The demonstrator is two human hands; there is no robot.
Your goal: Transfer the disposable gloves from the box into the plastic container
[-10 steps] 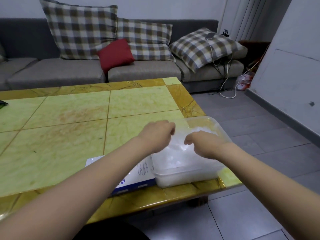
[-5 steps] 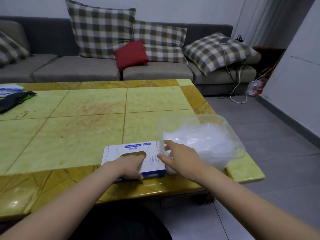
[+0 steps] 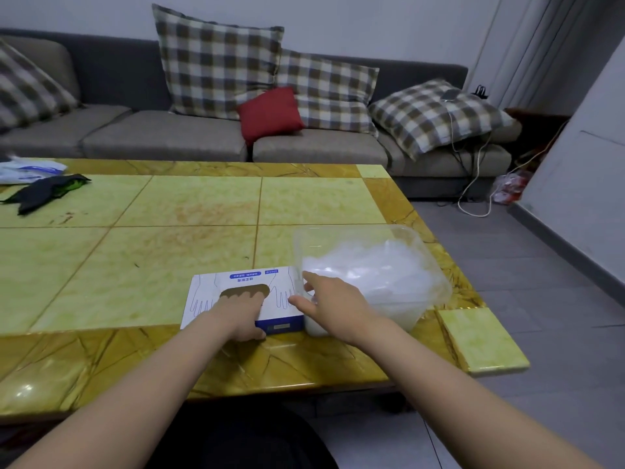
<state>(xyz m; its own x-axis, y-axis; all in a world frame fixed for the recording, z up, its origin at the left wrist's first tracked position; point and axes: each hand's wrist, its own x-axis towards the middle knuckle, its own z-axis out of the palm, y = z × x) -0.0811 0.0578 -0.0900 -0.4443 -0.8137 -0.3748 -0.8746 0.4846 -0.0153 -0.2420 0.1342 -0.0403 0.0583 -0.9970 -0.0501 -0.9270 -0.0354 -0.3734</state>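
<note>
A white and blue glove box (image 3: 206, 294) lies flat near the table's front edge, and brown cardboard shows through its oval opening. My left hand (image 3: 241, 316) lies on the box. Its fingers dip into the opening with their tips hidden, and its thumb presses the front wall. Touching the box's right side stands the clear plastic container (image 3: 355, 229), with a heap of transparent disposable gloves (image 3: 368, 269) inside. My right hand (image 3: 333, 304) is at the container's near left corner. Its fingers are spread, the index finger touches the wall and the thumb points toward the box.
The yellow tiled table (image 3: 169, 248) ends just right of the container. A black and green item (image 3: 47, 191) and white and blue packaging (image 3: 30, 170) lie at the far left. A grey sofa with checked cushions and a red cushion (image 3: 270, 113) stands behind. Cables (image 3: 473, 198) trail across the floor at right.
Both hands have left the glove heap in the container. The left hand moved to the box opening. The right hand drew back to the container's near corner.
</note>
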